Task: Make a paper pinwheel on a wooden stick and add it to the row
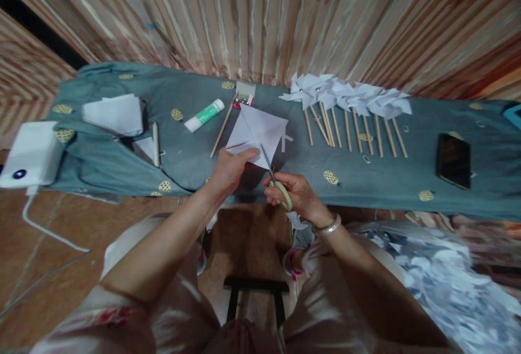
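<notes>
My left hand (pixel 232 169) pinches the near corner of a folded white paper square (pixel 260 128) and holds it up over the front edge of the cloth-covered table (pixel 244 180). My right hand (pixel 295 194) grips green-handled scissors (pixel 277 183); their blades reach into the paper from its lower right edge. A bare wooden stick (pixel 221 131) lies just left of the paper. Behind it sits a small box of pins (pixel 244 96).
A row of finished white paper pinwheels (pixel 345 99) on sticks lies to the right, with a black phone (pixel 453 159) beyond. A glue stick (pixel 203 115), a pen (pixel 156 143), white paper sheets (pixel 114 114) and a white device (pixel 30 153) lie left. Paper scraps (pixel 448 283) are piled at lower right.
</notes>
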Motion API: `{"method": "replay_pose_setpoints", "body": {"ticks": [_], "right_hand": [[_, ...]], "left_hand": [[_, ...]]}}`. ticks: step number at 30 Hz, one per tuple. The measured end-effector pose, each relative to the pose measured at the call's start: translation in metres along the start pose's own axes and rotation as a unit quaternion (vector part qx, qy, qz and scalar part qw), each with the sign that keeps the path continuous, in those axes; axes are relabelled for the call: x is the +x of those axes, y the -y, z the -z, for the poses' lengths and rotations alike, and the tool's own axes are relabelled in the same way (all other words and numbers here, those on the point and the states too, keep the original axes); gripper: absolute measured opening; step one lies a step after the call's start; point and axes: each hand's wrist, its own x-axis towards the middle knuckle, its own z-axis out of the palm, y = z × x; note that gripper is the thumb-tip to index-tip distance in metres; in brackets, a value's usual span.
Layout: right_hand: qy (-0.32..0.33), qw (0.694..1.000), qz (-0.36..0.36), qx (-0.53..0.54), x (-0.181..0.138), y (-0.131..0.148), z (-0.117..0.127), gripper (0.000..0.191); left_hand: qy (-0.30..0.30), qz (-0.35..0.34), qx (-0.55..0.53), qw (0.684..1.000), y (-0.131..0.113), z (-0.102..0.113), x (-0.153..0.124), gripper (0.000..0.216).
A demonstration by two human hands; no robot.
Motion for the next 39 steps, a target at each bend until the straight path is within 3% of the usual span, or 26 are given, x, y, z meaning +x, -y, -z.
{"method": "replay_pose_setpoints", "body": {"ticks": [39], "right_hand": [[-0.022, 1.0, -0.013, -0.009, 0.0008, 0.0047, -0.0032, 0.041]], "left_hand": [[0.015, 0.01, -0.017, 1.0, 0.0023, 0.0007, 0.0028, 0.026]]}}
